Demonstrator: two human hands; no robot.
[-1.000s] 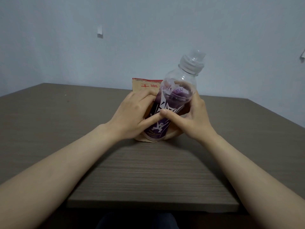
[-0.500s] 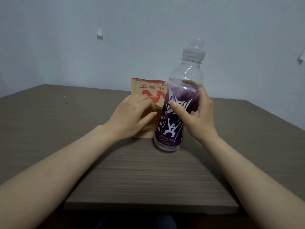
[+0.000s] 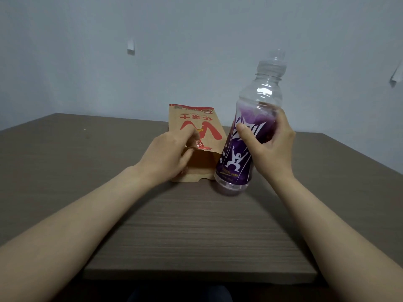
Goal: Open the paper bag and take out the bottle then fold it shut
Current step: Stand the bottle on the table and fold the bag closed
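- Right hand (image 3: 270, 147) wrapped around the bottle (image 3: 246, 136): thumb across the front of the purple label, fingers curled round the far side. Firm full-hand grip at mid-body.
- Bottle is out of the bag, tilted, cap end leaning away and to the right. Clear upper part and clear cap, purple label with a white figure, purple liquid in the lower part.
- Bottle base is low over the tabletop (image 3: 196, 236), just right of the bag's open mouth; can't tell if it touches the surface.
- Paper bag (image 3: 196, 127) lies flat near the middle of the tabletop, toward the far edge, mouth facing the near edge and gaping open. Red logo and print on the upper face.
- Left hand (image 3: 168, 155) on the bag's left side at the mouth: fingers curled over the upper layer, pinching it, thumb below the edge.
- Bottle's lower side sits just beside the bag's right edge, overlapping it in view.
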